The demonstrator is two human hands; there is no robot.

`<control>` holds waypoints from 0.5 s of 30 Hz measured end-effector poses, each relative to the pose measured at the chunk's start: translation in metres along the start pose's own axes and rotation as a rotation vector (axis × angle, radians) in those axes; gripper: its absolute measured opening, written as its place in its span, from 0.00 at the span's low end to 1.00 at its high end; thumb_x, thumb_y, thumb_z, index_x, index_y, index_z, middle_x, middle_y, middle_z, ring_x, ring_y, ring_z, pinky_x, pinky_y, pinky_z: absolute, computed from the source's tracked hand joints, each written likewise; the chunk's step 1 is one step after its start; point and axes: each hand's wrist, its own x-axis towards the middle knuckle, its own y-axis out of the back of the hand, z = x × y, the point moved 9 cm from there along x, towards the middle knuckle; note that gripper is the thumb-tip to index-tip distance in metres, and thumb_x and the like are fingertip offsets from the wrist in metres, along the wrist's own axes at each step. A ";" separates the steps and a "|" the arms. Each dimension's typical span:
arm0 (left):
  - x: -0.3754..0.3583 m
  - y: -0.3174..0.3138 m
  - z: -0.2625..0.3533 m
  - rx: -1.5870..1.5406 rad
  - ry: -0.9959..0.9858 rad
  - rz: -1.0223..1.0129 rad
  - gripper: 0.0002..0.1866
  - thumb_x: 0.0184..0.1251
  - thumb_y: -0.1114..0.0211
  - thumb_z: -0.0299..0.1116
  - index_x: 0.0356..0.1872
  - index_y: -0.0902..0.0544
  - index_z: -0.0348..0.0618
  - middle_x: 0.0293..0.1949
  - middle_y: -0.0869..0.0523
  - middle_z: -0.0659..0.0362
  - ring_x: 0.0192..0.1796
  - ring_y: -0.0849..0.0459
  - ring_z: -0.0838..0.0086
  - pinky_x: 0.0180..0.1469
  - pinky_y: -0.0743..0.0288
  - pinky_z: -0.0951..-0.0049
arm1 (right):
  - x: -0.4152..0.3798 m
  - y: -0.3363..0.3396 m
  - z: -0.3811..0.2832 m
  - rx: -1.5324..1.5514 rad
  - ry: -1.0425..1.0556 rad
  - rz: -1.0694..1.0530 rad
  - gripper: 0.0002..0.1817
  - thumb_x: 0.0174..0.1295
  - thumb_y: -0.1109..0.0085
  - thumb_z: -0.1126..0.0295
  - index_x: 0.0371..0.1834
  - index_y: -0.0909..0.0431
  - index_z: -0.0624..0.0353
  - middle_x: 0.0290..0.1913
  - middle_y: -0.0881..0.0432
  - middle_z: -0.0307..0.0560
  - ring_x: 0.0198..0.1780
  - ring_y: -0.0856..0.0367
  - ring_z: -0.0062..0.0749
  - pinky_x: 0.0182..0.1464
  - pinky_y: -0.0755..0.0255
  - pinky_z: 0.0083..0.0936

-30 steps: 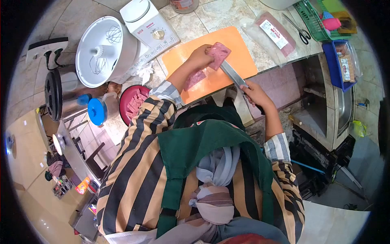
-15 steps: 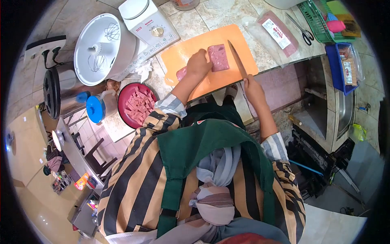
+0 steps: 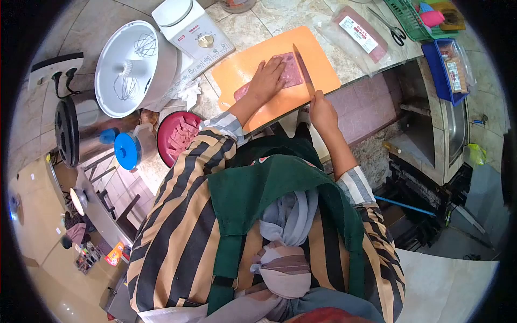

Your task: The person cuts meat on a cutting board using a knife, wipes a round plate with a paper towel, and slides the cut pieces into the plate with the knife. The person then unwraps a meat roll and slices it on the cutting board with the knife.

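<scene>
A pink, speckled slab of processed meat (image 3: pixel 293 72) lies on the orange cutting board (image 3: pixel 318 46). My left hand (image 3: pixel 267 81) rests flat on the slab with its fingers stretched out, covering its middle, while a bit of meat shows at the wrist side. My right hand (image 3: pixel 324 114) is closed round the handle of a knife (image 3: pixel 305 71) at the board's front edge. The knife's blade points away from me and runs along the right end of the slab. Left of the board, a dark pink bowl (image 3: pixel 163 146) holds cut meat cubes (image 3: pixel 183 135), partly hidden by my sleeve.
A white Bosch mixer (image 3: pixel 202 40) with its bowl (image 3: pixel 105 89) stands at the back left, near a blue-lidded jug (image 3: pixel 127 148). Behind the board at right lie packaged meat (image 3: pixel 362 35) and scissors (image 3: pixel 397 35). A green basket (image 3: pixel 405 19) and blue bin (image 3: pixel 437 72) sit farther right.
My left hand has flattened and moved over the slab, its fingers now spread on the meat. The knife has shifted left, from beside the meat to its right end. The view has shifted slightly.
</scene>
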 end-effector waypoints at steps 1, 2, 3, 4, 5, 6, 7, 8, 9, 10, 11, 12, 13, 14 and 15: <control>-0.001 0.004 -0.001 -0.028 -0.010 0.023 0.30 0.64 0.36 0.38 0.66 0.30 0.40 0.71 0.33 0.51 0.74 0.38 0.57 0.72 0.42 0.50 | -0.001 0.002 -0.002 0.023 0.013 0.038 0.13 0.71 0.58 0.64 0.42 0.31 0.64 0.32 0.18 0.70 0.38 0.18 0.68 0.40 0.27 0.58; -0.002 0.008 -0.002 -0.057 -0.021 0.046 0.30 0.64 0.36 0.38 0.66 0.30 0.40 0.71 0.33 0.51 0.74 0.39 0.56 0.73 0.43 0.51 | -0.001 0.005 -0.005 0.046 0.026 0.075 0.13 0.72 0.57 0.62 0.41 0.31 0.63 0.31 0.18 0.70 0.37 0.19 0.69 0.39 0.28 0.59; -0.003 0.006 -0.004 -0.062 -0.027 0.045 0.30 0.64 0.36 0.38 0.66 0.30 0.40 0.71 0.33 0.51 0.74 0.39 0.56 0.73 0.43 0.51 | -0.002 0.006 -0.010 0.044 0.019 0.079 0.13 0.72 0.57 0.62 0.41 0.31 0.63 0.31 0.18 0.70 0.37 0.19 0.69 0.39 0.28 0.59; -0.004 0.003 -0.004 -0.087 -0.052 0.033 0.30 0.64 0.36 0.38 0.66 0.29 0.39 0.71 0.33 0.51 0.74 0.38 0.56 0.73 0.44 0.52 | -0.002 0.004 -0.018 0.019 0.020 0.046 0.13 0.72 0.58 0.64 0.42 0.31 0.65 0.33 0.18 0.71 0.39 0.18 0.68 0.41 0.26 0.57; -0.004 0.000 -0.004 -0.112 -0.077 0.021 0.30 0.63 0.37 0.37 0.66 0.29 0.39 0.70 0.32 0.51 0.74 0.38 0.56 0.74 0.44 0.53 | -0.002 0.001 -0.025 -0.007 0.021 0.013 0.14 0.71 0.60 0.66 0.42 0.30 0.67 0.35 0.17 0.71 0.41 0.17 0.66 0.44 0.25 0.55; -0.003 0.000 -0.004 -0.116 -0.081 0.021 0.30 0.63 0.37 0.37 0.66 0.29 0.39 0.70 0.32 0.51 0.74 0.38 0.56 0.74 0.44 0.53 | -0.001 0.000 -0.029 -0.008 0.016 0.016 0.14 0.71 0.60 0.66 0.42 0.30 0.67 0.35 0.17 0.71 0.41 0.17 0.66 0.44 0.25 0.55; -0.003 -0.002 -0.005 -0.111 -0.083 0.007 0.30 0.63 0.36 0.38 0.66 0.29 0.38 0.70 0.32 0.50 0.74 0.37 0.56 0.73 0.44 0.53 | 0.000 -0.002 -0.033 -0.013 0.010 0.005 0.13 0.71 0.60 0.66 0.42 0.30 0.67 0.35 0.17 0.71 0.41 0.16 0.65 0.44 0.24 0.54; -0.003 -0.004 -0.005 -0.105 -0.084 -0.006 0.30 0.63 0.36 0.38 0.65 0.29 0.38 0.69 0.31 0.50 0.73 0.37 0.56 0.73 0.43 0.53 | 0.001 -0.004 -0.036 -0.017 0.006 -0.005 0.13 0.71 0.60 0.67 0.42 0.30 0.67 0.35 0.17 0.71 0.41 0.16 0.65 0.44 0.24 0.53; -0.003 -0.002 -0.004 -0.106 -0.084 -0.006 0.30 0.63 0.36 0.38 0.65 0.29 0.38 0.69 0.31 0.50 0.73 0.37 0.56 0.73 0.43 0.53 | 0.001 -0.005 -0.040 -0.019 0.005 -0.005 0.13 0.71 0.60 0.67 0.42 0.30 0.67 0.35 0.17 0.71 0.41 0.16 0.65 0.44 0.24 0.53; -0.001 0.000 -0.003 -0.102 -0.085 -0.004 0.30 0.62 0.36 0.38 0.65 0.28 0.37 0.69 0.31 0.50 0.73 0.36 0.56 0.72 0.42 0.53 | 0.001 -0.005 -0.043 -0.016 0.001 0.001 0.12 0.70 0.60 0.68 0.43 0.30 0.67 0.36 0.17 0.71 0.41 0.16 0.64 0.44 0.24 0.53; 0.000 0.003 -0.002 -0.098 -0.085 -0.002 0.30 0.62 0.36 0.39 0.64 0.28 0.36 0.69 0.30 0.50 0.72 0.36 0.57 0.72 0.41 0.54 | 0.001 -0.004 -0.046 -0.013 -0.001 0.008 0.12 0.70 0.60 0.69 0.44 0.29 0.67 0.36 0.17 0.71 0.42 0.16 0.64 0.45 0.24 0.52; -0.001 0.002 -0.003 -0.100 -0.084 0.000 0.30 0.62 0.36 0.39 0.64 0.28 0.36 0.69 0.30 0.50 0.72 0.36 0.57 0.72 0.41 0.54 | 0.002 -0.004 -0.047 -0.016 -0.001 0.007 0.12 0.70 0.60 0.69 0.44 0.29 0.67 0.36 0.17 0.71 0.42 0.16 0.64 0.45 0.24 0.52; -0.002 0.003 -0.003 -0.073 -0.086 0.013 0.31 0.61 0.35 0.39 0.64 0.28 0.36 0.68 0.30 0.50 0.72 0.35 0.57 0.72 0.41 0.54 | 0.003 -0.004 -0.048 -0.023 -0.006 -0.004 0.12 0.70 0.61 0.69 0.44 0.29 0.67 0.37 0.17 0.71 0.43 0.16 0.64 0.46 0.24 0.52; -0.003 0.003 -0.002 -0.046 -0.089 0.026 0.31 0.61 0.35 0.40 0.64 0.28 0.36 0.68 0.30 0.50 0.72 0.35 0.58 0.71 0.41 0.54 | 0.003 -0.005 -0.048 -0.030 -0.011 -0.016 0.13 0.70 0.61 0.70 0.45 0.29 0.68 0.38 0.17 0.71 0.44 0.16 0.64 0.47 0.24 0.52; -0.003 0.001 -0.002 -0.051 -0.088 0.027 0.31 0.61 0.35 0.40 0.64 0.28 0.36 0.68 0.30 0.50 0.72 0.35 0.58 0.71 0.41 0.54 | 0.002 -0.002 -0.051 -0.035 -0.012 -0.017 0.13 0.70 0.61 0.70 0.45 0.29 0.68 0.38 0.17 0.71 0.44 0.16 0.64 0.47 0.24 0.52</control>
